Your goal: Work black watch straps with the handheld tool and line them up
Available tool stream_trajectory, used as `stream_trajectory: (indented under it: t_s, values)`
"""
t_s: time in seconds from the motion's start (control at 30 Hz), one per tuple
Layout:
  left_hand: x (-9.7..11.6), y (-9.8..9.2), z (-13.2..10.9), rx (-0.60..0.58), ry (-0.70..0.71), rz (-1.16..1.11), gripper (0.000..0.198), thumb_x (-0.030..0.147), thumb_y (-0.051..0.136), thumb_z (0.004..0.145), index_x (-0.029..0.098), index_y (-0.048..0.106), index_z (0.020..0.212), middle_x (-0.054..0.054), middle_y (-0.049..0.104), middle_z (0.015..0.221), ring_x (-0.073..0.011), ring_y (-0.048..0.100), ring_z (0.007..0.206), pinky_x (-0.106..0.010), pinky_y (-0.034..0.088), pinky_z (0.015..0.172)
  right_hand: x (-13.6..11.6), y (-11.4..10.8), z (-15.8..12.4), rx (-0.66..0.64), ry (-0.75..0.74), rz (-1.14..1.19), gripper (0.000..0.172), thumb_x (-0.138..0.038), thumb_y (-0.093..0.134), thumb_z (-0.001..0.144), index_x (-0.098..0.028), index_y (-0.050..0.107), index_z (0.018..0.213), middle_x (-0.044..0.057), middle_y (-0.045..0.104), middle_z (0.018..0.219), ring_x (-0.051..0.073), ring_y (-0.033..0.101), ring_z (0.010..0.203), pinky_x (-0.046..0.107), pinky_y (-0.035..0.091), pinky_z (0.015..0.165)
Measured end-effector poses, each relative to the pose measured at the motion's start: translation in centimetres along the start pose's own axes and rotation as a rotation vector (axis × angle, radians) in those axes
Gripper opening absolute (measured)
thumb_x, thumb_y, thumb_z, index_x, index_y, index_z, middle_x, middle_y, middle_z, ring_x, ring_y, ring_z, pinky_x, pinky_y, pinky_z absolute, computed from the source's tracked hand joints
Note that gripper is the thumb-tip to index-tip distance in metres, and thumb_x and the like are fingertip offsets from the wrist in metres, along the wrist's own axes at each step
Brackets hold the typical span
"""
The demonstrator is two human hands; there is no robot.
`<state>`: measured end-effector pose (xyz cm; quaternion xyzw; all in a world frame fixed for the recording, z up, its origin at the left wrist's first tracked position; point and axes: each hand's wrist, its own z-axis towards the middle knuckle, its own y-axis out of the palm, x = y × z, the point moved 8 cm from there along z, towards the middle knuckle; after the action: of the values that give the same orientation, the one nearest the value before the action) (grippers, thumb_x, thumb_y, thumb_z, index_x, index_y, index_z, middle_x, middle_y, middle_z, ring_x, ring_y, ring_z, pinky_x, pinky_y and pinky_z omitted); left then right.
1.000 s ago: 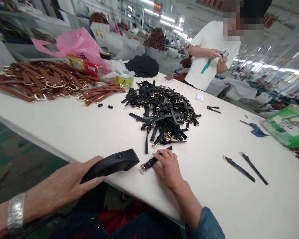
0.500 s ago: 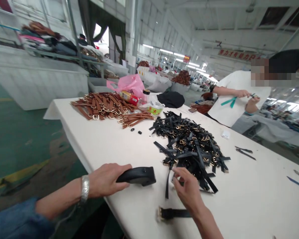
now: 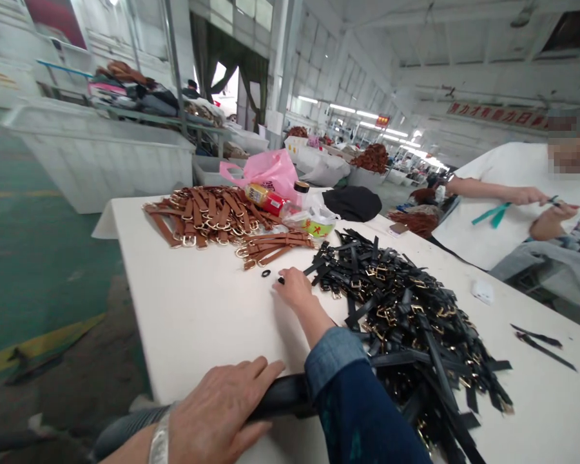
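Note:
My left hand (image 3: 217,409), with a silver bracelet at the wrist, is closed around a folded black strap (image 3: 285,394) over the near table edge. The far end of that strap is hidden behind my right sleeve. Stretched across the table, my right hand (image 3: 297,290) pinches a small black loop (image 3: 281,280) at its fingertips. Just left of it lies another small black loop (image 3: 265,273). A big heap of black buckled straps (image 3: 406,303) lies to the right of my right arm.
Brown buckled straps (image 3: 212,216) are piled at the far left, near a pink plastic bag (image 3: 265,173), a red packet (image 3: 273,203) and a black cap (image 3: 352,203). Across the white table (image 3: 188,309) a co-worker in a white top (image 3: 502,167) holds a green strip (image 3: 493,214).
My right hand has moved from beside the black heap forward and left to the small loops. My left hand keeps its strap, now nearer me. The view has shifted left.

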<state>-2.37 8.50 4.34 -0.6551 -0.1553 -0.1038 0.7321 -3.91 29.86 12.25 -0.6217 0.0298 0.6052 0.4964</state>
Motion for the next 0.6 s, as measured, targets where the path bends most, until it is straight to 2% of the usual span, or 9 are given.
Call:
stream_trajectory:
  t_s: [0.07,0.17,0.27,0.33,0.4,0.47,0.53,0.6]
  values:
    - [0.0,-0.1,-0.2,0.005,-0.001,0.004,0.071,0.04,0.074,0.097,0.041,0.051,0.164,-0.008,0.078,0.149,-0.0308,0.079,0.127,-0.041,0.064,0.106,0.3,0.4,0.3,0.003,0.03,0.029,0.042,-0.042,0.078,0.111,-0.019,0.07,0.146,0.011,0.071,0.147,0.031,0.075,0.124,0.052,0.067,0.104]
    - [0.0,-0.1,0.4,-0.051,-0.045,-0.012,0.072,0.043,0.076,0.096,0.038,0.055,0.165,-0.01,0.077,0.15,-0.0343,0.078,0.13,-0.047,0.065,0.109,1.7,-0.1,0.4,0.024,0.104,0.063,0.042,-0.042,0.078,0.111,-0.019,0.07,0.145,0.011,0.071,0.147,0.031,0.075,0.124,0.052,0.067,0.104]
    - [-0.2,0.0,0.9,-0.135,-0.119,-0.002,0.067,0.039,0.076,0.095,0.033,0.063,0.161,-0.014,0.077,0.147,-0.0378,0.078,0.128,-0.054,0.065,0.109,3.9,-1.9,-0.7,0.059,0.203,0.096,0.039,-0.042,0.078,0.111,-0.018,0.072,0.142,0.01,0.073,0.144,0.029,0.076,0.12,0.049,0.067,0.101]
    - [-0.1,-0.2,1.0,-0.128,-0.103,-0.003,0.066,0.037,0.077,0.094,0.032,0.065,0.159,-0.015,0.077,0.146,-0.0378,0.077,0.126,-0.055,0.064,0.11,5.3,-3.9,-2.4,0.095,0.271,0.125,0.031,-0.037,0.08,0.108,-0.016,0.075,0.13,0.009,0.079,0.126,0.026,0.079,0.107,0.044,0.069,0.092]
    - [0.5,-0.7,0.8,-0.048,-0.036,-0.02,0.065,0.037,0.075,0.094,0.032,0.065,0.158,-0.014,0.077,0.145,-0.0371,0.075,0.128,-0.055,0.062,0.113,6.3,-6.7,-5.3,0.148,0.33,0.154,0.02,-0.03,0.081,0.102,-0.015,0.076,0.113,0.004,0.079,0.1,0.022,0.081,0.089,0.038,0.069,0.082]
    - [1.9,-1.5,0.4,0.083,0.051,-0.039,0.059,0.04,0.069,0.099,0.03,0.065,0.157,-0.014,0.076,0.146,-0.0371,0.073,0.13,-0.055,0.06,0.117,6.6,-9.8,-9.3,0.23,0.358,0.234,0.016,-0.027,0.081,0.092,-0.017,0.074,0.102,-0.001,0.076,0.086,0.02,0.082,0.078,0.035,0.068,0.078]
    - [4.4,-2.1,-0.1,0.19,0.163,-0.073,0.05,0.04,0.061,0.105,0.027,0.068,0.153,-0.014,0.077,0.143,-0.0363,0.072,0.129,-0.054,0.06,0.116,6.2,-12.8,-14.0,0.349,0.349,0.407,0.022,-0.031,0.085,0.08,-0.019,0.074,0.095,-0.002,0.076,0.081,0.02,0.083,0.078,0.033,0.068,0.078]
    - [8.1,-1.7,-0.2,0.177,0.3,-0.129,0.039,0.037,0.055,0.108,0.027,0.073,0.142,-0.013,0.079,0.137,-0.0337,0.073,0.125,-0.051,0.061,0.114,5.8,-15.2,-19.2,0.483,0.347,0.58,0.027,-0.034,0.09,0.069,-0.019,0.076,0.086,-0.001,0.078,0.078,0.022,0.084,0.079,0.034,0.068,0.077]
